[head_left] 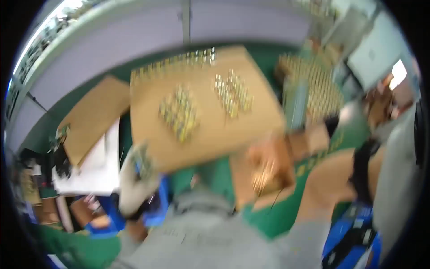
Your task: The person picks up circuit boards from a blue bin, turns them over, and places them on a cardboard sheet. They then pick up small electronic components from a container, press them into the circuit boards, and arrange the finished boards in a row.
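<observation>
My left hand (134, 184), in a white glove, is at the near left corner of a large cardboard sheet (206, 134). Its fingers look curled around a blurred grey-green bundle (143, 162) that I cannot make out. My right hand (262, 154) reaches over an open cardboard box (289, 154), and motion smears its fingers. Thin copper-coloured pieces (264, 179) lie in the box below that hand. On the sheet stand two groups of small yellowish metal parts (179, 114), the second group (233, 94) to the right. A row of similar parts (174, 60) lines the far edge.
More cardboard (96, 116) and a white sheet (92, 172) lie at the left. Blue bins (107, 215) sit at the near left. A tray of closely packed parts (318, 80) stands at the far right, beside a person in grey (398, 152). The bench top (268, 224) is green.
</observation>
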Motion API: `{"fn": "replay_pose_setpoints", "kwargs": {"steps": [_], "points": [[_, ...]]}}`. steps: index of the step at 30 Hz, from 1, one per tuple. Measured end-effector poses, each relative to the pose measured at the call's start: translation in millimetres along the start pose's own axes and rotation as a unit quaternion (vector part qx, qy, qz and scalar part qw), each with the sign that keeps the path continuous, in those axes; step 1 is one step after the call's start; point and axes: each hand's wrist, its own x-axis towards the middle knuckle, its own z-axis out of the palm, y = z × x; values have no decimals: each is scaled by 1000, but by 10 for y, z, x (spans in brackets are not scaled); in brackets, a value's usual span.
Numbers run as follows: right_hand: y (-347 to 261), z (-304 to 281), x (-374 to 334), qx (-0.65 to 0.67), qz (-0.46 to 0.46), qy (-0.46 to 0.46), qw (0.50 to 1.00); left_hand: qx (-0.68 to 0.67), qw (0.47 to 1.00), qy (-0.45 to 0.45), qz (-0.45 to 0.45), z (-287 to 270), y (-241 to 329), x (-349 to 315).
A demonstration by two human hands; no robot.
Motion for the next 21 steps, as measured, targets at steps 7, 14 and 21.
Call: {"fn": "replay_pose_setpoints", "kwargs": {"steps": [7,14,21], "points": [[744,365,454,-47,-29,-61,997,-55,991,105,-66,-183,-7,200],[1949,445,213,-27,145,-100,984,-249,961,112,-47,518,-31,879],[1930,1898,-1104,-71,444,-362,817,-420,879,179,-138,949,-59,1232]]}}
